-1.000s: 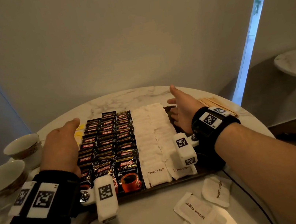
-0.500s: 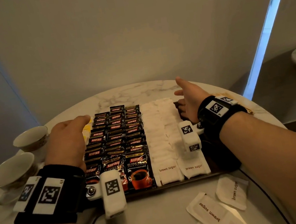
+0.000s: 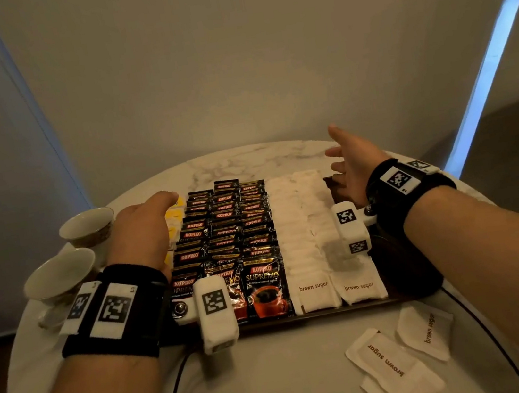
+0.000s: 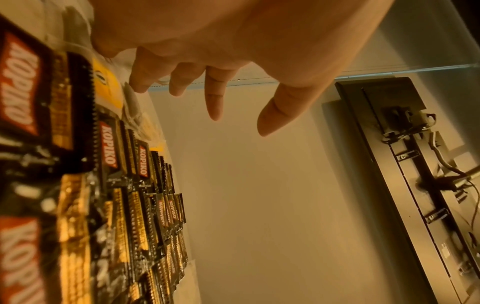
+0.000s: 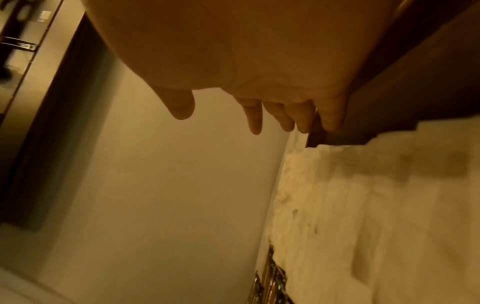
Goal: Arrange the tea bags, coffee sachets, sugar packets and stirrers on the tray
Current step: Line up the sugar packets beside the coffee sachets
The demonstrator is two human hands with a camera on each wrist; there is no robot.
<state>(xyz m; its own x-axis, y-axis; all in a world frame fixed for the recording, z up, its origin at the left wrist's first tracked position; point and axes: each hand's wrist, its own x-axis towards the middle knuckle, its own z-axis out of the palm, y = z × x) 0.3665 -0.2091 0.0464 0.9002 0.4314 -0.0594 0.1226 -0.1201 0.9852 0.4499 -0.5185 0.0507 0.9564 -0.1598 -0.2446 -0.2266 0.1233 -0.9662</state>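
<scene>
A dark tray on the round marble table holds rows of black Kopiko coffee sachets, two rows of white brown sugar packets and yellow tea bags at its left. My left hand hovers over the tea bags with relaxed fingers, holding nothing. My right hand is spread over the tray's bare right strip, empty. The stirrers are hidden behind my right wrist.
Two teacups stand at the table's left edge. Loose brown sugar packets lie on the table in front of the tray at the right. A wall stands close behind the table.
Both hands have lifted slightly and spread wider over the tray's two sides; the right hand's fingers have opened out. The head view has shifted left.
</scene>
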